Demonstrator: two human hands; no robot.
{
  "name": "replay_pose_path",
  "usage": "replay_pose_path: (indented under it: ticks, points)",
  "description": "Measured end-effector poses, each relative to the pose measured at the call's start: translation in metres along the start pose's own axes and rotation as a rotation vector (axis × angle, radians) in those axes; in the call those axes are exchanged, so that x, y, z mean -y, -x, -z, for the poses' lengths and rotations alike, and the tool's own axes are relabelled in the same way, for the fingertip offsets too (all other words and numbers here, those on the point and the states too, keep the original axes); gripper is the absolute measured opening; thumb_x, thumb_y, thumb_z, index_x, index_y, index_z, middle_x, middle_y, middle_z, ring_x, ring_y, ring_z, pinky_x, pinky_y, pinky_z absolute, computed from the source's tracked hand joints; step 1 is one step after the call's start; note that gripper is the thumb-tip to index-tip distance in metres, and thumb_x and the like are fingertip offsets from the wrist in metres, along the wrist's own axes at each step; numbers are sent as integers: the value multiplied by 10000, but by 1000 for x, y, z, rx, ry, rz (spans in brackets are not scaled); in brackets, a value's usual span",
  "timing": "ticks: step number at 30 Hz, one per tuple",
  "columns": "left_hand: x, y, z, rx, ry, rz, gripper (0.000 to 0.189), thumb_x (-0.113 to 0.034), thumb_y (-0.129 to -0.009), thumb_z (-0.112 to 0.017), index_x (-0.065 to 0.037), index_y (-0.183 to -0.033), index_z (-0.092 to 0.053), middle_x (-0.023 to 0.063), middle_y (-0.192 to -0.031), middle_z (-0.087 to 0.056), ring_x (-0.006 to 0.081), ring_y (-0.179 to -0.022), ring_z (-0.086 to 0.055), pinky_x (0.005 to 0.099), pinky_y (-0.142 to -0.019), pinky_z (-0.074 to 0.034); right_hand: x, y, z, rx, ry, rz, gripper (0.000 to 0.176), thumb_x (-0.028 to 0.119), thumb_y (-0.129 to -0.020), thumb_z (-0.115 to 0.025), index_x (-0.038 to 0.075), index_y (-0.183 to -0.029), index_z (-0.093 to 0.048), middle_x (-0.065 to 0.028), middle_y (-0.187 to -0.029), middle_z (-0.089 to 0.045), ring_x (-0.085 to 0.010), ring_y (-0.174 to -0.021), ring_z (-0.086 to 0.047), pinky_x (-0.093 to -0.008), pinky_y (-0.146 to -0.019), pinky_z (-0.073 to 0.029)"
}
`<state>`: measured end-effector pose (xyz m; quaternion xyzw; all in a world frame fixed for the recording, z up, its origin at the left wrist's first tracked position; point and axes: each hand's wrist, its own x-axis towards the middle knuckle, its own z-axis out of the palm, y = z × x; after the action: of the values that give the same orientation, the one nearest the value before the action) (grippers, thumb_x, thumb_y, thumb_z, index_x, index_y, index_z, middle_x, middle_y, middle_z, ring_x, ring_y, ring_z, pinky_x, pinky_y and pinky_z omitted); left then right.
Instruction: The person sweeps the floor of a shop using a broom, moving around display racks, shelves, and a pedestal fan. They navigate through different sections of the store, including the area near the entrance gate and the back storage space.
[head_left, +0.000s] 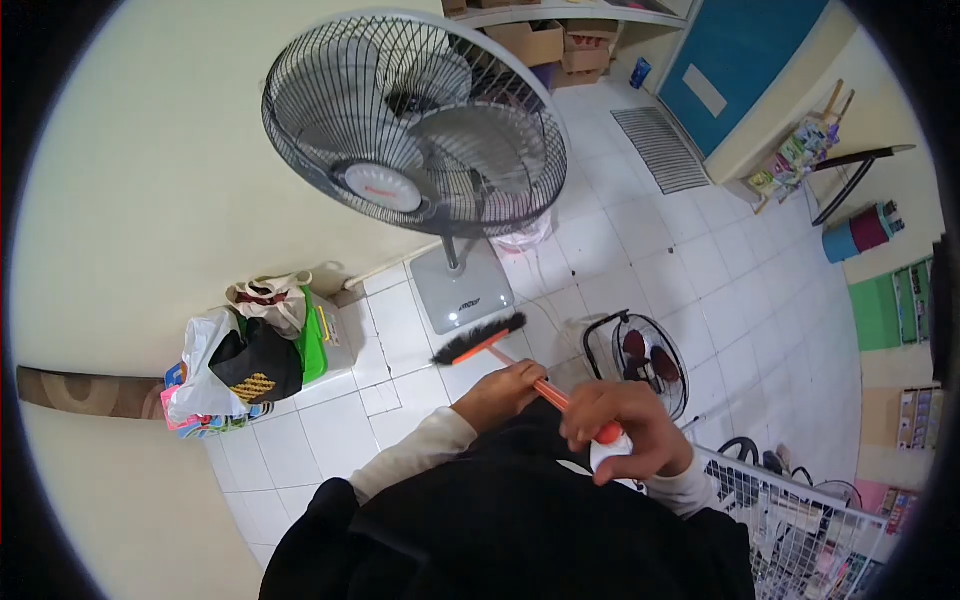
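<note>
A broom (482, 340) with black bristles and an orange head slants away from my body, its head down by the front edge of the grey fan base. My left hand (500, 393) is closed around the orange handle partway down. Near the handle's top end, my right hand (628, 425) curls its fingers over it, beside a round orange knob. Something white (608, 456) shows under the right palm; I cannot tell what it is.
A large stand fan (390, 188) rises just ahead. To the left are bags (268, 365) and a green-lidded box (316, 335) by the wall. A smaller fan (650, 360) stands on the tiled floor (600, 240) at right, near a white wire rack (800, 510).
</note>
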<state>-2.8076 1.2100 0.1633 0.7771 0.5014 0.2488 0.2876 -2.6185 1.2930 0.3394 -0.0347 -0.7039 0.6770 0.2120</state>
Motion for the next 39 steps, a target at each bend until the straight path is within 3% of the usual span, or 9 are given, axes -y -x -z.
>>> replay_pose_path:
  ticks: [2, 3, 10, 12, 16, 22, 28, 34, 39]
  points:
    - [-27, -2, 2, 29, 119, 7, 221, -103, -826, -564, -34, -1028, -506, 130, -991, -541, 312, -931, -565, 374, -740, -499, 24, 22, -9, -8, -168, -271, 253, 190, -700, -760, 58, -758, -552, -59, -782, -588, -223, -708, -581, -324, -702, -416]
    - [-32, -5, -2, 25, 104, -49, 240, -102, -828, -564, -32, -1048, -496, 134, -993, -541, 317, -927, -565, 379, -742, -497, 27, 26, -6, 133, 51, -128, 199, 135, -669, -727, 56, -692, -546, -54, -703, -586, -245, -683, -599, -336, -673, -432]
    - [-21, -40, -17, 162, -43, -118, 228, -101, -813, -572, -27, -1020, -512, 133, -992, -552, 319, -947, -554, 398, -820, -464, -8, 75, -48, -437, 192, 13, 182, 7, -701, -591, 46, -595, -449, -63, -600, -500, -224, -577, -492, -320, -596, -395]
    - [-15, -45, -29, 173, -92, -128, 228, -105, -810, -575, -29, -1015, -513, 130, -995, -552, 313, -949, -552, 391, -824, -462, -22, 84, -47, -489, 202, 64, 164, -12, -687, -571, 35, -595, -444, -73, -593, -484, -223, -573, -475, -322, -573, -386]
    - [-8, -51, -63, 147, -48, -55, 214, -77, -814, -554, -27, -1019, -512, 129, -1021, -544, 307, -974, -542, 381, -853, -452, -44, 104, -39, -505, 244, 86, 158, -20, -679, -570, 31, -597, -444, -76, -595, -480, -220, -582, -481, -320, -567, -386]
    - [-10, -64, -98, 7, 8, -168, 201, -44, -813, -514, -23, -1012, -504, 146, -989, -545, 313, -978, -533, 376, -848, -457, -53, 126, -40, -556, 348, 23, 150, -34, -676, -566, 29, -611, -445, -83, -617, -470, -237, -605, -487, -329, -592, -399]
    - [2, -83, -114, 95, 70, -165, 245, -16, -795, -509, -30, -1040, -510, 143, -1050, -551, 314, -1020, -520, 375, -892, -437, -73, 127, -43, -556, 498, -50, 151, -5, -685, -607, 39, -648, -467, -93, -666, -469, -260, -650, -489, -339, -623, -407]
    - [63, -97, -132, 117, 25, -32, 226, 18, -796, -486, -57, -1009, -490, 105, -1067, -544, 317, -1011, -511, 371, -876, -430, -135, 102, -23, -524, 503, -13, 175, 15, -698, -614, 42, -639, -453, -100, -660, -450, -276, -642, -461, -357, -613, -392]
    - [94, -87, -151, -104, 160, 110, 196, -3, -816, -479, -55, -1004, -473, 124, -1027, -556, 330, -975, -537, 385, -860, -436, -165, 83, -7, -383, 509, -29, 188, 21, -695, -594, 37, -612, -426, -104, -606, -419, -291, -605, -441, -366, -589, -380]
